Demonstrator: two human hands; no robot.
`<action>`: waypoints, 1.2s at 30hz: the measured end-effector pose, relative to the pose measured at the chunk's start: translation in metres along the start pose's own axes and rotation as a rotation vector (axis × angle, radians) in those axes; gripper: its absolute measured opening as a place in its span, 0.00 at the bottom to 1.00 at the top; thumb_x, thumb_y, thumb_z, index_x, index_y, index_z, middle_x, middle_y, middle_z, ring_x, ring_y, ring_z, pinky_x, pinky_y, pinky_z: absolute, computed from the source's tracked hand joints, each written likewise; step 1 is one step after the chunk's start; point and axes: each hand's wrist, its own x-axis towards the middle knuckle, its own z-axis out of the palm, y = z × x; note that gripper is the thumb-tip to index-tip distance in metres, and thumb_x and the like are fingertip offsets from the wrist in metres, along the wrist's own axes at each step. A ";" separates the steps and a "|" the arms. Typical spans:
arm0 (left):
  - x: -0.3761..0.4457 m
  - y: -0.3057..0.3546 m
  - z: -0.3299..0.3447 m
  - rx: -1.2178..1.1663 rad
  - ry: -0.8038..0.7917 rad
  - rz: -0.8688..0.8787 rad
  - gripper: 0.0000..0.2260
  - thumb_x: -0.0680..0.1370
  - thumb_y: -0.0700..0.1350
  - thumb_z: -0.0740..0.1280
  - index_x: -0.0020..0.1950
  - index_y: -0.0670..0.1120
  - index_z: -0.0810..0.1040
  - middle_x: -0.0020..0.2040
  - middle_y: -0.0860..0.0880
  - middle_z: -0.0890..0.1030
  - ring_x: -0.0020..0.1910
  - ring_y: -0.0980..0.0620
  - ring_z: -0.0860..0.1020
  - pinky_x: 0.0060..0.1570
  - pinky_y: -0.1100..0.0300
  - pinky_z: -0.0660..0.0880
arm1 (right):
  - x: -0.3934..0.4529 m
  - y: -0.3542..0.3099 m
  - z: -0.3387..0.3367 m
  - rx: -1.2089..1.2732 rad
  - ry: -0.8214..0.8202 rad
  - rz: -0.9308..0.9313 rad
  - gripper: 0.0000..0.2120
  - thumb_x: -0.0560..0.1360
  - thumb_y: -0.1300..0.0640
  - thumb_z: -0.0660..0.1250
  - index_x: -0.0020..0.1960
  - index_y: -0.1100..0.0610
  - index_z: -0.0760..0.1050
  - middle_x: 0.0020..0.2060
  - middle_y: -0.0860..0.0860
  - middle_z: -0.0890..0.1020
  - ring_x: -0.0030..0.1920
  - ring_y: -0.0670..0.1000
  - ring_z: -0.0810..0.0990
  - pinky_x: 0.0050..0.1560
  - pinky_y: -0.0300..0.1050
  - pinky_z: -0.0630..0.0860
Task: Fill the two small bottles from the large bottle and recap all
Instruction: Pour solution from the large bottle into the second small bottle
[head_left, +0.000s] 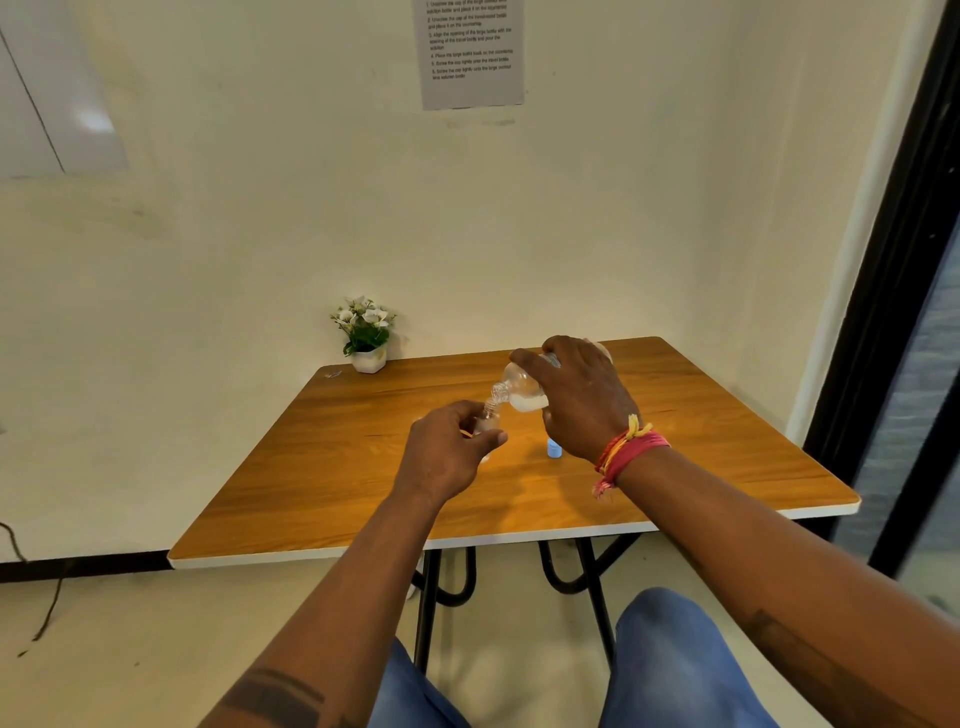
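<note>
My right hand (579, 392) grips the large clear bottle (519, 388), tipped to the left with its open neck pointing down at a small clear bottle (488, 421). My left hand (447, 452) is wrapped around that small bottle and holds it above the wooden table (363, 467), its mouth just under the large bottle's neck. White liquid shows in the lower part of the large bottle. A light blue cap (554, 448) sits on the table below my right wrist. The second small bottle is hidden from me.
A small white pot of white flowers (366, 335) stands at the table's back left corner against the wall. A printed instruction sheet (470, 52) hangs on the wall above. A dark door frame (893, 291) runs down the right side.
</note>
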 end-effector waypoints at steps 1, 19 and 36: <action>0.000 0.000 0.000 0.000 -0.001 0.000 0.17 0.74 0.55 0.76 0.62 0.55 0.83 0.47 0.58 0.84 0.41 0.63 0.80 0.38 0.66 0.71 | 0.000 0.000 0.000 0.001 0.000 0.000 0.36 0.69 0.61 0.74 0.74 0.47 0.68 0.65 0.56 0.72 0.67 0.59 0.70 0.66 0.55 0.72; 0.000 0.002 -0.001 -0.014 0.003 -0.009 0.18 0.74 0.55 0.76 0.63 0.54 0.83 0.48 0.57 0.84 0.43 0.62 0.80 0.39 0.66 0.72 | 0.002 -0.002 -0.002 -0.015 -0.016 0.001 0.37 0.69 0.60 0.74 0.75 0.46 0.66 0.66 0.55 0.71 0.68 0.58 0.69 0.68 0.56 0.72; -0.002 0.002 -0.001 -0.007 -0.002 -0.012 0.19 0.74 0.55 0.76 0.64 0.52 0.82 0.50 0.55 0.85 0.45 0.58 0.81 0.45 0.61 0.75 | 0.001 0.000 0.001 -0.012 -0.025 0.001 0.37 0.70 0.59 0.74 0.76 0.47 0.66 0.67 0.55 0.72 0.69 0.58 0.69 0.68 0.57 0.72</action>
